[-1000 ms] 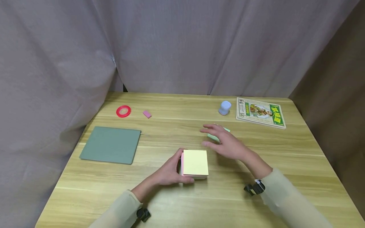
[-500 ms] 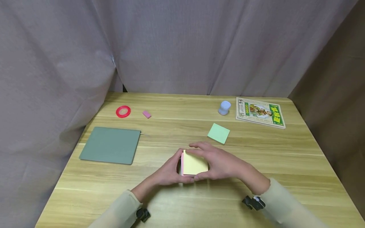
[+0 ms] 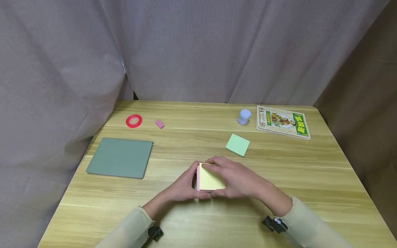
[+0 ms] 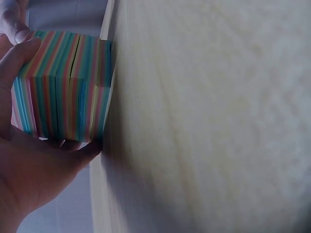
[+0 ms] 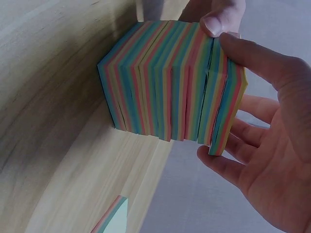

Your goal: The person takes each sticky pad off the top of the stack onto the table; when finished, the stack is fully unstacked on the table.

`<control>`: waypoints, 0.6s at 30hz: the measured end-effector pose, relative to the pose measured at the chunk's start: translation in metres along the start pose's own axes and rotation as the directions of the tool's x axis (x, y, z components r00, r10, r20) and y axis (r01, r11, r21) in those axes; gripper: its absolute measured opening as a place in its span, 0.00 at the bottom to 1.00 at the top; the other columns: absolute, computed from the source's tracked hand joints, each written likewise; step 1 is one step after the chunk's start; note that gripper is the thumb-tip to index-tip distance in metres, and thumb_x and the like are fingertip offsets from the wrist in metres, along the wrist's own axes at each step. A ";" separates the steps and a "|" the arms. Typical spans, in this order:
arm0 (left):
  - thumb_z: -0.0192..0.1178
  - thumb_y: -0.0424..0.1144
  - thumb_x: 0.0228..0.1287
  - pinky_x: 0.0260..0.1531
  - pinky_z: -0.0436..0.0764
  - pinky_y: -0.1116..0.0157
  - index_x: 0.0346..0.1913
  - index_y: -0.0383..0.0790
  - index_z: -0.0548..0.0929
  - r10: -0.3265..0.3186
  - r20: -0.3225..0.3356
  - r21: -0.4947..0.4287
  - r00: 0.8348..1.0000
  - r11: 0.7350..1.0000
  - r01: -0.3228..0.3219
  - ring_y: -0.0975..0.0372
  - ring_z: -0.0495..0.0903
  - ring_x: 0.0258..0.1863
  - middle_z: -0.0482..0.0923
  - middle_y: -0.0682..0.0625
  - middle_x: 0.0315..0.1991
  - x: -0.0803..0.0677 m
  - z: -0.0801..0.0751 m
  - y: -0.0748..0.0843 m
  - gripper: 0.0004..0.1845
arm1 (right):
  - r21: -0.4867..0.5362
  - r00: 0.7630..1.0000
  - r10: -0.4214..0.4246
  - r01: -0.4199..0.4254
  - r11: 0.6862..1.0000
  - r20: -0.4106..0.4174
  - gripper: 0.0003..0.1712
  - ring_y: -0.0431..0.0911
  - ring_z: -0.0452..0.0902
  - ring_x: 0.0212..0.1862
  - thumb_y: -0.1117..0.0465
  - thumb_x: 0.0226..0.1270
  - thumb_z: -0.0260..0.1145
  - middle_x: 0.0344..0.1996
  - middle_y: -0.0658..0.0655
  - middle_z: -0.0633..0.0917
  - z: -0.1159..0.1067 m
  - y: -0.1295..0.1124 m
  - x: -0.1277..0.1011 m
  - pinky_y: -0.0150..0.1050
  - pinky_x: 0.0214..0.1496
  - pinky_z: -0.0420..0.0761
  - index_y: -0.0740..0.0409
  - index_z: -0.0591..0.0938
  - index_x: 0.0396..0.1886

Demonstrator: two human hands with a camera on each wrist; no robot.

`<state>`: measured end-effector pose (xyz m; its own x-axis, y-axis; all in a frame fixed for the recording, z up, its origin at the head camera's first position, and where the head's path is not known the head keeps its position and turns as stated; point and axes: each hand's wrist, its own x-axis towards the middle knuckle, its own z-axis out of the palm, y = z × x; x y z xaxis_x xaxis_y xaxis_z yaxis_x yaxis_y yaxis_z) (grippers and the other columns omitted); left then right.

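Note:
A thick cube of sticky notes (image 3: pixel 211 178) with a yellow top sheet and pink, blue and green striped sides (image 5: pixel 165 87) stands on the wooden table (image 3: pixel 279 172), near the front middle. My left hand (image 3: pixel 185 186) grips its left side, thumb along the near edge and fingers at the far corner; the left wrist view shows the cube (image 4: pixel 63 85) against that palm (image 4: pixel 34 174). My right hand (image 3: pixel 233 177) lies over the cube's right side. Its fingers curl over the top sheet and its thumb (image 5: pixel 243 58) presses the uppermost layers.
A single green note (image 3: pixel 237 144) lies flat beyond the cube, its corner also in the right wrist view (image 5: pixel 112 218). A grey-green mat (image 3: pixel 120 157) sits at left, with a red tape roll (image 3: pixel 134 121) and pink eraser (image 3: pixel 159 124) behind it. A small pale pot (image 3: pixel 244 117) and a book (image 3: pixel 283 121) are at back right.
My right hand drew back from the green note, leaving it on the table, and came onto the cube's top and right side. The left hand has kept its hold.

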<state>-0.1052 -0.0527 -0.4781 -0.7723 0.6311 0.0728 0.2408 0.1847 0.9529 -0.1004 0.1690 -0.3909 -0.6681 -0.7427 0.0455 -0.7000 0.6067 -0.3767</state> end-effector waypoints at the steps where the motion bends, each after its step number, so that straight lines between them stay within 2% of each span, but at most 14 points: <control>1: 0.79 0.47 0.47 0.58 0.68 0.59 0.64 0.56 0.64 -0.001 0.001 0.000 1.000 1.000 0.001 0.62 0.72 0.52 0.72 0.57 0.56 0.000 0.000 0.000 0.43 | 0.008 1.000 0.005 -0.005 1.000 0.000 0.47 0.40 0.68 0.60 0.43 0.51 0.77 0.61 0.47 0.73 -0.001 0.000 -0.001 0.42 0.56 0.75 0.54 0.72 0.69; 6: 0.79 0.43 0.47 0.58 0.68 0.59 0.64 0.55 0.63 -0.011 0.000 -0.001 1.000 1.000 0.011 0.62 0.71 0.53 0.72 0.57 0.55 0.000 0.000 0.001 0.43 | 0.071 0.997 0.069 -0.067 0.995 -0.029 0.48 0.42 0.69 0.61 0.44 0.48 0.79 0.62 0.47 0.73 -0.011 0.005 -0.008 0.44 0.58 0.74 0.52 0.73 0.69; 10: 0.79 0.42 0.46 0.58 0.67 0.58 0.64 0.55 0.63 -0.030 -0.003 0.006 1.000 1.000 0.030 0.61 0.71 0.54 0.72 0.57 0.57 -0.001 0.000 0.003 0.44 | 0.124 0.982 0.171 -0.160 0.979 -0.082 0.48 0.47 0.71 0.61 0.45 0.46 0.80 0.62 0.49 0.74 -0.022 0.025 -0.019 0.50 0.57 0.73 0.50 0.74 0.68; 15: 0.79 0.45 0.46 0.58 0.65 0.56 0.64 0.56 0.63 -0.053 -0.003 0.017 0.999 0.998 0.053 0.61 0.70 0.54 0.72 0.57 0.56 -0.001 0.000 0.003 0.44 | 0.137 0.935 0.315 -0.294 0.946 -0.164 0.47 0.53 0.74 0.55 0.47 0.46 0.81 0.62 0.56 0.75 -0.030 0.072 -0.040 0.50 0.47 0.75 0.53 0.74 0.67; 18: 0.79 0.46 0.46 0.58 0.65 0.56 0.64 0.56 0.63 -0.057 -0.004 0.021 0.998 0.998 0.057 0.61 0.70 0.54 0.72 0.57 0.56 -0.001 0.000 0.003 0.44 | 0.158 0.897 0.394 -0.368 0.917 -0.199 0.46 0.59 0.73 0.57 0.49 0.46 0.81 0.62 0.61 0.74 -0.029 0.103 -0.054 0.57 0.50 0.74 0.57 0.74 0.66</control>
<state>-0.1039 -0.0522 -0.4754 -0.7868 0.6169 0.0199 0.2090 0.2359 0.9490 -0.1435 0.2803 -0.4052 -0.9255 -0.3710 0.0762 -0.3562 0.7843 -0.5080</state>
